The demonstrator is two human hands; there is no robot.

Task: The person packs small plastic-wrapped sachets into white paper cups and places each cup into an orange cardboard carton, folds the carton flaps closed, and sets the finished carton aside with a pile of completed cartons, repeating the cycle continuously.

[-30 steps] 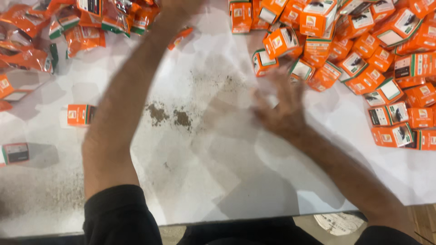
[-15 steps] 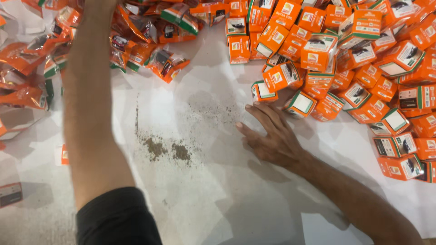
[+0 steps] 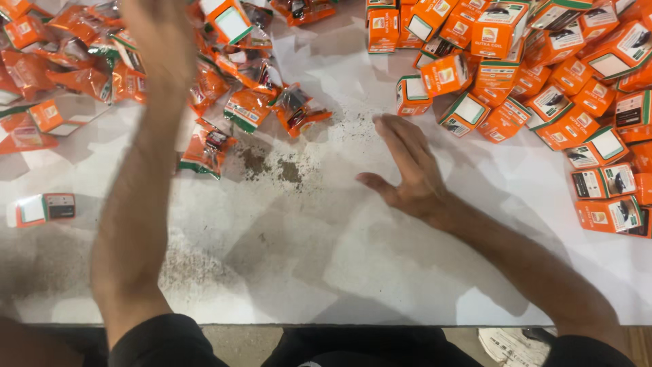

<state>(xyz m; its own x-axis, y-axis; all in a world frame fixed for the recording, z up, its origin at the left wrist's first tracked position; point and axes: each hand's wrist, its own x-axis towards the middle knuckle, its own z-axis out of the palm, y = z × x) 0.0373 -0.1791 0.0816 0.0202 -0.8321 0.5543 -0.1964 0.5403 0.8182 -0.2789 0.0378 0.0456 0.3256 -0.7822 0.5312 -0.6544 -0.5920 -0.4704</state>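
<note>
On the white table (image 3: 380, 272) my right hand (image 3: 407, 173) lies flat, open, empty, near the boxes (image 3: 530, 81). My left hand (image 3: 159, 34), blurred over the pouches (image 3: 251, 102); grip unclear. Sweeping could scatter the spilled powder (image 3: 272, 166).

Glossy plastic sachets (image 3: 293, 109), matt cardboard boxes (image 3: 504, 30), smooth white table (image 3: 326, 265) with gritty specks.

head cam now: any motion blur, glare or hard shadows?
Head view: left hand smeared by motion blur over the orange sachets; right hand sharp, flat on the white table; soft overlapping shadows, no strong glare; orange boxes crisp.
</note>
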